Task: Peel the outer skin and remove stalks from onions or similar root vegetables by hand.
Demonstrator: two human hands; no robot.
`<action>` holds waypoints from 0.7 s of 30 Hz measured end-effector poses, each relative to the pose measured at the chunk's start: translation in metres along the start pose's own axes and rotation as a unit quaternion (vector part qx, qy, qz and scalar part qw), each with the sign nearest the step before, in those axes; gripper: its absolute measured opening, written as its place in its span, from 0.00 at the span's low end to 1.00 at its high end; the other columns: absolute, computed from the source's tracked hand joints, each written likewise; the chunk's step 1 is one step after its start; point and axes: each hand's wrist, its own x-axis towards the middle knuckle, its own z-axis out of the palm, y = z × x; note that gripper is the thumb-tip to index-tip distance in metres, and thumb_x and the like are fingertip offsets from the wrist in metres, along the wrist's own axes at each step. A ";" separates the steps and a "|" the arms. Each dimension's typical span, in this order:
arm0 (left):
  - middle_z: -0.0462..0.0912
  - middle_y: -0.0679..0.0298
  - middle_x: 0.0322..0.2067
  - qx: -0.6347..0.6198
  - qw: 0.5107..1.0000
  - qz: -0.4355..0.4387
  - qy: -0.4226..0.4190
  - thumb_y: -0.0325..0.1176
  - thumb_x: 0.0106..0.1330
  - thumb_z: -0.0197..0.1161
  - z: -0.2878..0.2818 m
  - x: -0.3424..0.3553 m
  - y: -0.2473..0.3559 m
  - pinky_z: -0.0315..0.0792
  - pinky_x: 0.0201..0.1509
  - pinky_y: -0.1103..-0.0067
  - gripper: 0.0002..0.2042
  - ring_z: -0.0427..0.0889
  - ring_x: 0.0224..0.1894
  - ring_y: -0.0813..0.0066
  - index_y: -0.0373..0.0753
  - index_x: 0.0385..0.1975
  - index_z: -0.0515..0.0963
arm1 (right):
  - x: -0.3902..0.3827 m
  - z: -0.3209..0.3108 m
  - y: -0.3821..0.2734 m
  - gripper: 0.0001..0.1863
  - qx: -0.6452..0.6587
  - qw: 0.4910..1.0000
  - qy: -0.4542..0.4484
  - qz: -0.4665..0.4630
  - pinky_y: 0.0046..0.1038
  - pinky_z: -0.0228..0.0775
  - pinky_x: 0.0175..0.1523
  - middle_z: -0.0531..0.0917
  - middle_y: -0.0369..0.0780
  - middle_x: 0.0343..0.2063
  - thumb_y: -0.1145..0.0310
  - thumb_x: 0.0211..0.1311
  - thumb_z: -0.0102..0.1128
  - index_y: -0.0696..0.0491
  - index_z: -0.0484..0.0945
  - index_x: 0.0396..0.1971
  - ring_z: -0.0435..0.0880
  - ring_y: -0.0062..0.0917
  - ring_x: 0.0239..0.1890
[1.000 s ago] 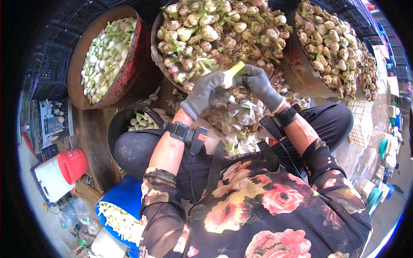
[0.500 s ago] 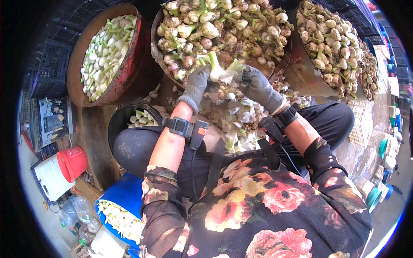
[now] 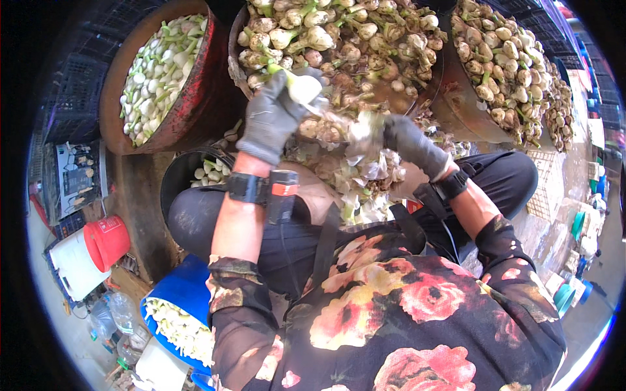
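My left hand point(image 3: 270, 117), in a grey glove, grips a pale peeled bulb point(image 3: 304, 88) with a green stalk over the near rim of the middle basin. My right hand point(image 3: 405, 140), also gloved in grey, is closed on a strip of whitish peel point(image 3: 360, 133) just to the right of the bulb. A heap of papery peelings point(image 3: 355, 179) lies in my lap below both hands. The middle basin point(image 3: 236, 58) is full of unpeeled bulbs with stalks point(image 3: 352, 39).
A rusty round basin point(image 3: 195, 117) at the left holds peeled white bulbs. A black bucket point(image 3: 176, 176) stands beside my left knee. More unpeeled bulbs point(image 3: 508, 72) fill a basin at the right. A blue tub point(image 3: 179, 293) and a red-capped white can point(image 3: 91, 251) sit lower left.
My left hand has kept the bulb and shifted up and left toward the basin rim. My right hand has drawn away to the right, taking peel off the bulb.
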 end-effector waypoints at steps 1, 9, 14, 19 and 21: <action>0.73 0.48 0.46 0.084 0.991 0.050 0.095 0.40 0.60 0.54 0.001 -0.003 0.011 0.69 0.53 0.63 0.23 0.72 0.50 0.53 0.25 0.47 0.67 | -0.006 0.002 0.003 0.13 0.057 0.987 -0.049 0.142 0.27 0.70 0.43 0.80 0.44 0.33 0.73 0.50 0.52 0.54 0.76 0.37 0.79 0.32 0.35; 0.80 0.58 0.27 0.885 0.385 -0.192 0.178 0.42 0.55 0.60 0.021 -0.098 0.166 0.69 0.35 0.77 0.15 0.78 0.30 0.71 0.35 0.31 0.77 | 0.040 -0.043 0.016 0.17 -0.299 0.949 -0.057 0.075 0.33 0.68 0.47 0.79 0.44 0.39 0.70 0.49 0.52 0.48 0.74 0.42 0.77 0.38 0.42; 0.79 0.62 0.33 0.813 0.527 -0.015 0.245 0.37 0.56 0.59 0.041 -0.117 0.152 0.69 0.40 0.80 0.15 0.77 0.34 0.74 0.36 0.41 0.75 | 0.121 -0.043 0.079 0.15 -0.453 0.886 -0.094 0.041 0.34 0.68 0.47 0.79 0.45 0.39 0.69 0.48 0.51 0.51 0.75 0.39 0.77 0.39 0.42; 0.77 0.64 0.34 0.710 0.691 -0.027 0.131 0.32 0.55 0.58 0.063 -0.094 0.081 0.68 0.41 0.81 0.15 0.75 0.36 0.78 0.35 0.41 0.74 | 0.151 -0.036 0.117 0.19 -0.507 0.829 -0.225 0.068 0.36 0.67 0.47 0.78 0.47 0.39 0.65 0.43 0.56 0.52 0.76 0.39 0.76 0.41 0.44; 0.77 0.60 0.34 0.734 0.673 -0.024 0.088 0.34 0.55 0.60 0.059 -0.071 0.061 0.69 0.41 0.80 0.14 0.77 0.36 0.73 0.36 0.40 0.74 | 0.152 -0.038 0.112 0.18 -0.533 0.811 -0.228 0.077 0.36 0.68 0.46 0.79 0.47 0.38 0.65 0.41 0.57 0.52 0.78 0.37 0.77 0.41 0.42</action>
